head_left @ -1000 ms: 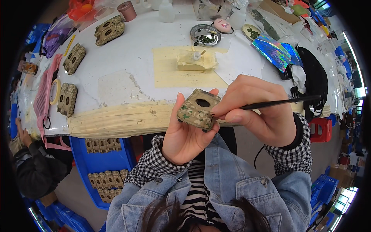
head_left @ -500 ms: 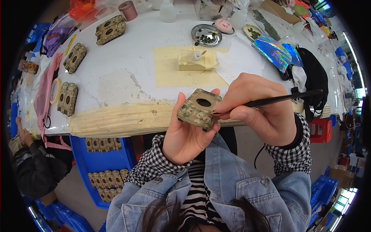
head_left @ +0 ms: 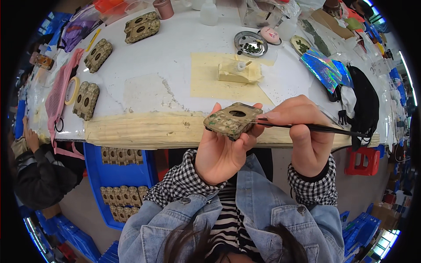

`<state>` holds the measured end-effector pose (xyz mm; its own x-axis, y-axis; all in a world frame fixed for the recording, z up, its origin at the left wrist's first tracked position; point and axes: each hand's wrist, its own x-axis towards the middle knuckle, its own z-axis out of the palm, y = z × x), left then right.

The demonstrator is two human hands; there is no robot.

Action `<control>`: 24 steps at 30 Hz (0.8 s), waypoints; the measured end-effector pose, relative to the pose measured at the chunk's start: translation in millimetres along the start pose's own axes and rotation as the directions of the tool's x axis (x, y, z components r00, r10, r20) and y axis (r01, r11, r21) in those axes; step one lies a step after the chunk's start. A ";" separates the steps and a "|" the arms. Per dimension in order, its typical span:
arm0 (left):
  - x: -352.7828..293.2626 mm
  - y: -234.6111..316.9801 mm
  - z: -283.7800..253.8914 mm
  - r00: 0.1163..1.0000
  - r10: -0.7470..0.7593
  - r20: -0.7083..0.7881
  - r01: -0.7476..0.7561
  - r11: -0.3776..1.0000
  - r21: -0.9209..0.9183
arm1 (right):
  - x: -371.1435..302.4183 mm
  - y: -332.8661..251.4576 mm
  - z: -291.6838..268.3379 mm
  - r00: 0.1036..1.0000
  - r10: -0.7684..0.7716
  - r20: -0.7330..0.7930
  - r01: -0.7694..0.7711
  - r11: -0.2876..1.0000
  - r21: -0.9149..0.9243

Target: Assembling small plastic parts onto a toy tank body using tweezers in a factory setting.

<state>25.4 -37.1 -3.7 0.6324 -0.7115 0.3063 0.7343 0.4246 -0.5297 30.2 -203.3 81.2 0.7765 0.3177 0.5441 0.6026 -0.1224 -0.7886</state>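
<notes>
While we look down past our denim sleeves, we see that our left hand (head_left: 221, 149) cradles a flat, roughly rectangular block (head_left: 233, 119) above the near edge of the desk (head_left: 175, 48). Its top face is mottled in olive, tan and dull green patches, with a dark oval hole near the far end and rows of small raised bumps toward the near end. Its rounded corners and thick side edge show the same speckled colouring.

Our left fingers (head_left: 215, 111) curl up around the block: the thumb rises along its left side, the other fingertips wrap up at its right end, and the block rests tilted across them, clear of the desk. These fingers are closed firmly enough on the block to carry it.

Our right hand (head_left: 302, 136) sits just to the right of the block. Its fingers (head_left: 280, 115) are pinched shut on a thin black tool (head_left: 315, 128), whose point reaches leftward and meets the right edge of the block, just under the fingertips of the left hand. The tool's long end runs away to the right, past the knuckles.

Beyond our fingers on the desk lie a sheet of tan paper (head_left: 210, 79) with a pale block (head_left: 239, 72) on it, and a round metal dish (head_left: 251, 44) farther back. Several similar mottled blocks (head_left: 86, 100) lie well to the left of our hands.
</notes>
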 end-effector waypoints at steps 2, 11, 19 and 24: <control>0.1 -0.2 -0.3 1.000 0.008 -0.005 -0.008 1.000 -0.001 | -2.6 1.6 2.5 1.000 0.004 -0.022 -0.004 1.000 0.007; 1.0 -1.1 0.0 1.000 0.014 -0.017 -0.014 1.000 0.014 | -8.9 6.0 9.3 0.995 0.040 -0.093 -0.031 0.995 0.093; -2.3 -10.1 19.4 0.932 0.346 -0.108 -0.215 0.768 0.603 | -10.9 7.0 9.4 0.988 0.011 -0.151 -0.004 0.999 0.048; -5.2 -11.8 28.4 0.867 0.497 0.031 -0.229 0.343 0.911 | -22.9 16.5 15.6 0.974 0.066 -0.218 -0.035 0.989 0.142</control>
<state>20.5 -22.5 23.4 0.9210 -0.3887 0.0264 0.3321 0.8187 0.4684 19.5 -197.9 51.2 0.8360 0.0960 0.5403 0.5427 0.0011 -0.8399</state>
